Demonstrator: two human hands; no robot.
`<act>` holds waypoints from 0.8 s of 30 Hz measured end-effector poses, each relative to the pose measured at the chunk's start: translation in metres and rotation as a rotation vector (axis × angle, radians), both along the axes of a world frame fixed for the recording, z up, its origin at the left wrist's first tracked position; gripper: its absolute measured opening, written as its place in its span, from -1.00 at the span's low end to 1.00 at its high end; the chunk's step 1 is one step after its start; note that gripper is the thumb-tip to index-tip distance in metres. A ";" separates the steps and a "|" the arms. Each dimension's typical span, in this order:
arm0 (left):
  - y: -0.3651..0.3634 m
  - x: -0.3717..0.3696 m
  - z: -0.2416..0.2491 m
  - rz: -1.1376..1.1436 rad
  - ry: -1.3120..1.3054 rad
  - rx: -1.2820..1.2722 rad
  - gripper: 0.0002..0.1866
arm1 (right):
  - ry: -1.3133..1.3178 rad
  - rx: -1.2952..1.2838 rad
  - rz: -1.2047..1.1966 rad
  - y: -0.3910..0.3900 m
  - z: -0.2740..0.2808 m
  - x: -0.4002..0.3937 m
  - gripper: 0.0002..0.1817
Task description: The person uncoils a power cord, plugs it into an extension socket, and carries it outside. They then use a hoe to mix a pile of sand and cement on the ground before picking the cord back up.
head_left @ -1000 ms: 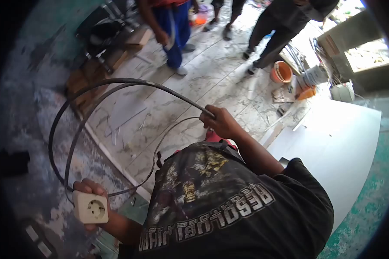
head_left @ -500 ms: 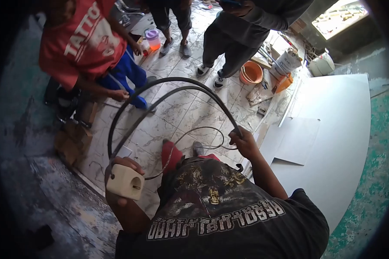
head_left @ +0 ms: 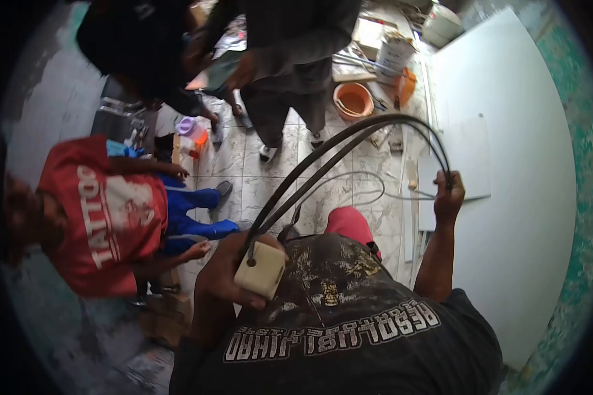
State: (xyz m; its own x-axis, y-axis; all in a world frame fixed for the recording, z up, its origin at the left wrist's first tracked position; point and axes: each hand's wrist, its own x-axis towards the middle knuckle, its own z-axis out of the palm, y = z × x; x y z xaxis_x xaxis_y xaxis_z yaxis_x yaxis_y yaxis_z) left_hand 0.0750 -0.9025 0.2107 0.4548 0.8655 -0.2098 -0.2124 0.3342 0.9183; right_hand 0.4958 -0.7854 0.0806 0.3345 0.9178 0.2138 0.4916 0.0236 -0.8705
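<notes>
My left hand is wrapped round a cream socket box and the black cable that enters it, close in front of my chest. The black cable rises from the box and arches in loops over to the right. My right hand is raised at the right and closed round the far side of these loops. A thinner length of cable hangs in a loose curve above the floor between my hands.
A person in a red shirt stands close at the left; others in dark clothes stand ahead. Beyond my right hand are an orange bucket, a white bucket and a large white board. Tiled floor lies between.
The view has turned. My hands are farther apart, with the cable arch stretched wider to the right. The box has tilted, and its socket face no longer shows. People in dark clothes appear closer.
</notes>
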 end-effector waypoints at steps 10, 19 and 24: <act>0.203 0.077 -0.044 -0.173 -0.007 0.178 -0.27 | 0.220 0.040 -0.270 0.119 0.012 0.077 -0.79; 0.380 0.175 -0.045 0.267 -0.118 0.231 -0.10 | 0.384 -0.375 0.114 0.273 0.031 0.134 -0.84; 0.499 0.187 -0.045 0.399 -0.034 0.304 -0.17 | 0.460 -0.470 0.180 0.325 0.066 0.159 -0.81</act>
State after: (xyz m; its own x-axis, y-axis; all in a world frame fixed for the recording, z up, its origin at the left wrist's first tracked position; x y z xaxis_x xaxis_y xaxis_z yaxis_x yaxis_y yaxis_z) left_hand 0.2618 -0.4034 0.1661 0.0779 0.9931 0.0880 -0.3010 -0.0607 0.9517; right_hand 0.6552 -0.4601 0.1470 0.1292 0.9283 -0.3487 0.0925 -0.3614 -0.9278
